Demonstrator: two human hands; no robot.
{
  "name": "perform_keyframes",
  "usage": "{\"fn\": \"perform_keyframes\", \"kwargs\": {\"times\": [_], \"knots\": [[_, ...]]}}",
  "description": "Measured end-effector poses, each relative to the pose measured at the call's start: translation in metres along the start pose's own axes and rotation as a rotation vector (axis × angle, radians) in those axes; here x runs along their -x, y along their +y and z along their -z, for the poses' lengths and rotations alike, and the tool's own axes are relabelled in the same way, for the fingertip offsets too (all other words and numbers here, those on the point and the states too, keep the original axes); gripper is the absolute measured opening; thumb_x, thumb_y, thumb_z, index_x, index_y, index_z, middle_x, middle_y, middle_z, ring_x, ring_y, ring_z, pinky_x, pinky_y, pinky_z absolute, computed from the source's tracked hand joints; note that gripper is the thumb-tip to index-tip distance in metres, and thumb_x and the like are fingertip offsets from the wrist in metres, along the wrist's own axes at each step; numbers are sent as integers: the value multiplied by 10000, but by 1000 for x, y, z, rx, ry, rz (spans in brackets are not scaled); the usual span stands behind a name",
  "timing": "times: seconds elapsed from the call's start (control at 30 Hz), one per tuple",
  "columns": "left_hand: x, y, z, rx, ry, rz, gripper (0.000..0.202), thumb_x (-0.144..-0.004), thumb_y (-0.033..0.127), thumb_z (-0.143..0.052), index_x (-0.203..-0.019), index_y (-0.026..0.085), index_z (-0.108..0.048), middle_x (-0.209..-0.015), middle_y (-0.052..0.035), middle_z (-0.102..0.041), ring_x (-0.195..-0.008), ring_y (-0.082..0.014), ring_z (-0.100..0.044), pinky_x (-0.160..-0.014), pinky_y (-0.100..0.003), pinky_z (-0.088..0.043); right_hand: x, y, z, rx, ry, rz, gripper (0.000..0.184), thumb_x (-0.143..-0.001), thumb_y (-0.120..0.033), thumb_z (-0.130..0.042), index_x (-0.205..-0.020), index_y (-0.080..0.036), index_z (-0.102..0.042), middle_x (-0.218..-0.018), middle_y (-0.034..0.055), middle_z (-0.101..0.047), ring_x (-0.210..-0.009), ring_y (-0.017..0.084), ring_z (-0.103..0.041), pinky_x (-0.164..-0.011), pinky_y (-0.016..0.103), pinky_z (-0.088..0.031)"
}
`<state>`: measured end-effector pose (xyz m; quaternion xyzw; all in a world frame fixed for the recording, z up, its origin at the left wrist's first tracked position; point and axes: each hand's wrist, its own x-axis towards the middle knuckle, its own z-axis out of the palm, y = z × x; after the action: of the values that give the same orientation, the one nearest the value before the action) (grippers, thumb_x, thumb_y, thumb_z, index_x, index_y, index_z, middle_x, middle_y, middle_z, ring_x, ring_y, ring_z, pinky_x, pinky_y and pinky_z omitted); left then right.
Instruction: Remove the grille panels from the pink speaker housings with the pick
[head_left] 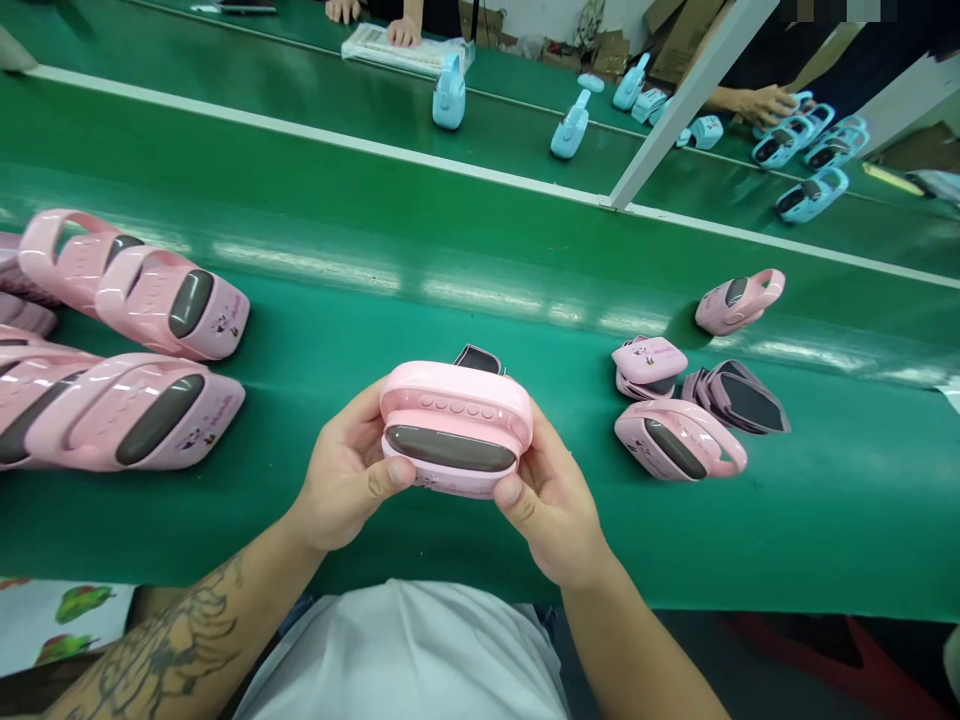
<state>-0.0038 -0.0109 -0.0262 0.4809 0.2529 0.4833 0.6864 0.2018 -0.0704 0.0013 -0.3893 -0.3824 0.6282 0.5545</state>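
Above the green table, my left hand (349, 475) and my right hand (551, 490) grip a pink plastic casing (454, 400) by its two ends. It has a carrying handle, a dark oval window and a row of small round buttons, and it faces up towards me. My thumbs press its near edge; the other fingers are mostly hidden behind it. Just beyond the casing a dark-faced piece (478, 358) partly shows. To the right of my right hand lie another pink casing (667, 440), a pink panel piece (649, 358) and a stack of dark-faced covers (739, 397).
Several pink casings (161, 410) stand in rows at left. One more pink casing (739, 300) stands at far right. Past the white divider rail (300, 122), light-blue casings (450, 92) sit on the other bench, where co-workers' hands (765, 105) work. A slanted post (690, 105) rises there.
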Motion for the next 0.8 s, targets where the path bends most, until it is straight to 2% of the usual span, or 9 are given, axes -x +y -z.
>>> {"fn": "perform_keyframes", "kwargs": {"times": [0.17,0.3,0.4,0.5,0.6,0.7,0.8], "knots": [[0,6,-10,-59,44,-12,698,-851,416,-945,-1485,224,-723,-1349,-164,-791,-1212,-351,-771,-990,-394,-656,-1,9,4,10,61,70,724,-875,-573,-904,-1471,-241,-660,-1467,142,-733,-1367,373,-695,-1161,530,-584],[2,9,-18,-80,56,15,739,-817,425,-971,-1482,208,-733,-1342,-160,-798,-1209,-345,-770,-986,-373,-650,3,17,11,-8,55,58,609,-911,-574,-864,-1405,-262,-693,-1462,133,-730,-1353,371,-699,-1130,534,-601],[4,11,-20,-78,81,63,781,-779,413,-996,-1485,211,-731,-1366,-148,-791,-1233,-346,-758,-995,-366,-641,4,19,13,6,60,26,598,-931,-603,-821,-1407,-270,-676,-1452,137,-732,-1353,386,-698,-1106,570,-610],[7,12,-18,-105,71,97,816,-790,375,-987,-1537,245,-686,-1458,-136,-751,-1317,-361,-722,-1071,-405,-617,4,21,12,36,87,12,655,-909,-675,-794,-1409,-271,-667,-1383,151,-763,-1361,412,-692,-1095,600,-610],[9,13,-15,-177,28,71,783,-872,411,-916,-1585,248,-639,-1568,-143,-675,-1430,-387,-645,-1186,-475,-551,5,26,9,65,110,13,685,-907,-741,-739,-1409,-283,-660,-1353,154,-775,-1368,421,-686,-1104,625,-597],[9,14,-16,-242,-15,26,757,-909,449,-865,-1595,244,-620,-1619,-148,-621,-1488,-406,-584,-1257,-522,-479,8,29,7,52,115,15,664,-921,-738,-717,-1408,-290,-663,-1341,150,-780,-1368,419,-685,-1116,642,-585],[9,15,-21,-312,-32,14,793,-891,475,-865,-1604,260,-595,-1645,-142,-586,-1490,-416,-568,-1287,-554,-435,11,30,6,-14,114,16,620,-937,-686,-732,-1417,-300,-667,-1347,143,-779,-1356,414,-695,-1129,645,-581]]}}
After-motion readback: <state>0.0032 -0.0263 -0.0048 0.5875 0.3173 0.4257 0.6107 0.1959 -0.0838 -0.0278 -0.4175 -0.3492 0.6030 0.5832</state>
